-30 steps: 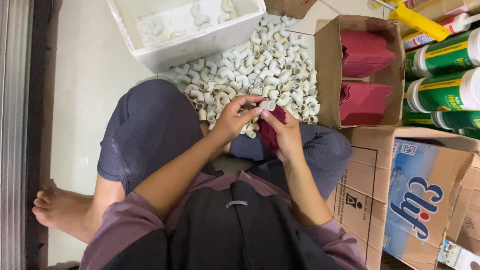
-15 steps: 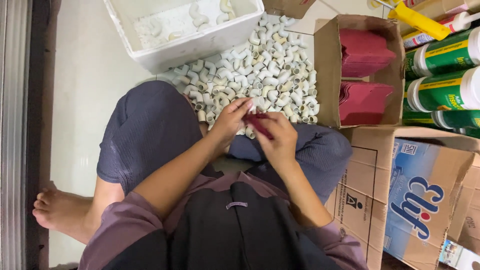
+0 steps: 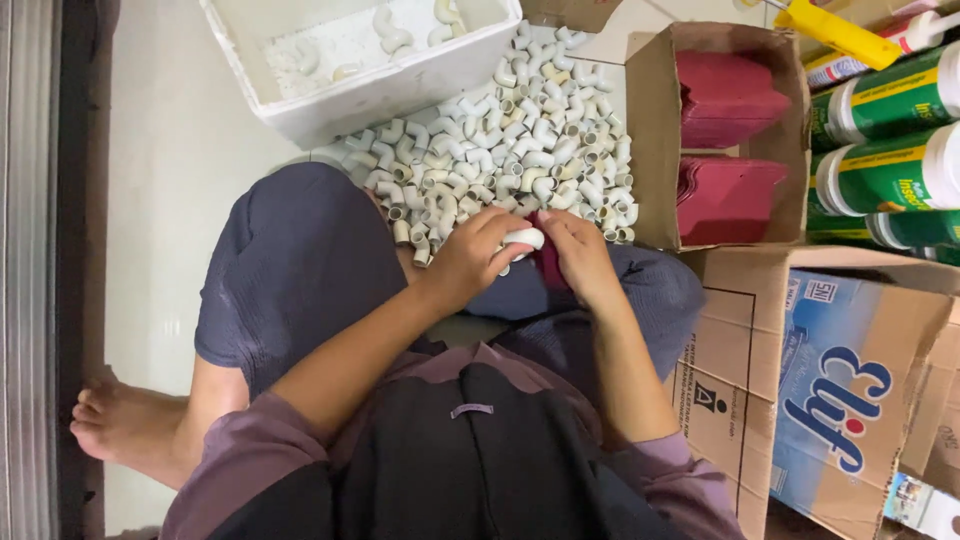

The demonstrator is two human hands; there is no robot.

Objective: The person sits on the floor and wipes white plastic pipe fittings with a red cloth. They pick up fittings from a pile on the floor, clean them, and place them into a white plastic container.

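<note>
In hand: my left hand (image 3: 470, 262) pinches one white plastic elbow fitting (image 3: 524, 238); my right hand (image 3: 580, 255) closes on a dark red pouch (image 3: 549, 262), over my lap.
Left: big pile of white fittings (image 3: 520, 140) on the floor.
Done: cannot tell; red pouches (image 3: 728, 150) fill the cardboard box.

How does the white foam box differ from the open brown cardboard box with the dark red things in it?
The white foam box is pale and thick-walled; the open brown cardboard box is thin-walled, its flaps open. The foam box holds only a few white elbow pipe fittings lying loose, while the cardboard box is packed with two stacks of dark red flat packets. The foam box lies at the far left of the fittings pile, the cardboard box at its right. Both are open-topped and on the floor.
</note>
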